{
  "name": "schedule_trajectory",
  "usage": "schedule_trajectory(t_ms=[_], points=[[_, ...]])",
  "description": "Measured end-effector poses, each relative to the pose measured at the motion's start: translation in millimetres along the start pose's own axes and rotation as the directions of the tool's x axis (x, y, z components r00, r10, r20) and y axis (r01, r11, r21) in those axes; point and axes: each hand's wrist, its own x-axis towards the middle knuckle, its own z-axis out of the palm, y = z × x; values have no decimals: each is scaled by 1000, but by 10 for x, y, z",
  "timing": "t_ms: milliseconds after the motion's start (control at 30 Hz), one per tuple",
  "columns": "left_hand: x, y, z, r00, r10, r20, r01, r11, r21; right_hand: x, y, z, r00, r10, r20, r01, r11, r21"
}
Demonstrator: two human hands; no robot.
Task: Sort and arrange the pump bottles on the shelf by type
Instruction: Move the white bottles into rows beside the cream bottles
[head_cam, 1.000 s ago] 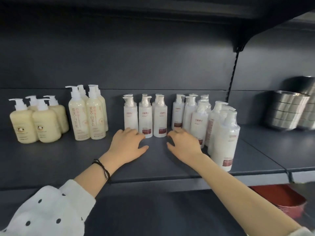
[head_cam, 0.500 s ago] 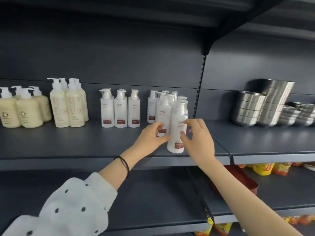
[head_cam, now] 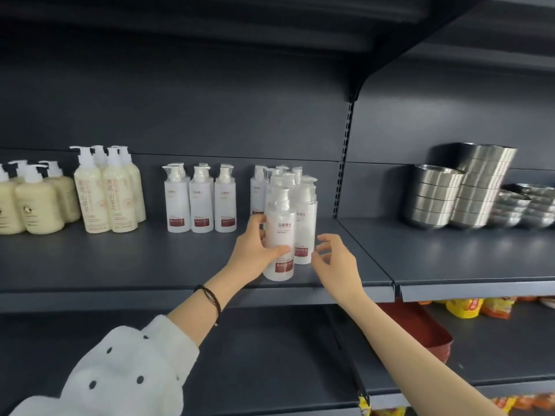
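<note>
Gripping the front white pump bottle (head_cam: 279, 232) round its lower body, the left hand (head_cam: 255, 250) has its thumb across the label and its fingers wrapped round the far side. This looks like a hold for pulling the bottle clear of its neighbours. The bottle stands upright just right of centre of the frame, at the front of the shelf (head_cam: 120, 265). Whether its base is lifted or resting I cannot tell.

The right hand (head_cam: 336, 262) hovers just beside the next white bottle (head_cam: 304, 229). Its fingers (head_cam: 330, 240) are loosely curled and apart, holding nothing, probably ready to steady or take that bottle.

Behind them the crowded cluster (head_cam: 288, 181) overlaps too much for a sure count, perhaps six or seven more. It seems to be the unsorted part.

To the left, a neat row (head_cam: 199, 202) shows three white bottles in front, with pump heads of at least two behind. Further left stand four tall cream bottles (head_cam: 108, 193), two by two. At the left edge of the frame are four or more squat cream bottles (head_cam: 36, 202), partly cut off. Two tall stacks of steel bowls (head_cam: 468, 187) sit right of frame, with lower stacks beyond them.
</note>
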Motion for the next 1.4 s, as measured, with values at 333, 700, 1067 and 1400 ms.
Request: schedule_trajectory(t_ms=[333, 700, 1067, 1400], points=[[24, -281, -529, 995, -56, -77, 56, 998, -1, 511, -72, 253, 990, 129, -52, -122, 986, 116], [136, -621, -1117, 994, -61, -96, 61, 998, -2, 347, -460, 701, 997, 69, -45, -71, 997, -29], [471, -1133, -1849, 986, -56, -157, 57, 998, 4, 625, -1018, 1899, 997, 5, 77, -5, 1000, 5], [888, -1476, -2175, 988, -50, -149, 56, 998, 37, 962, -1169, 2402, 998, 37, 42, -34, 997, -73]])
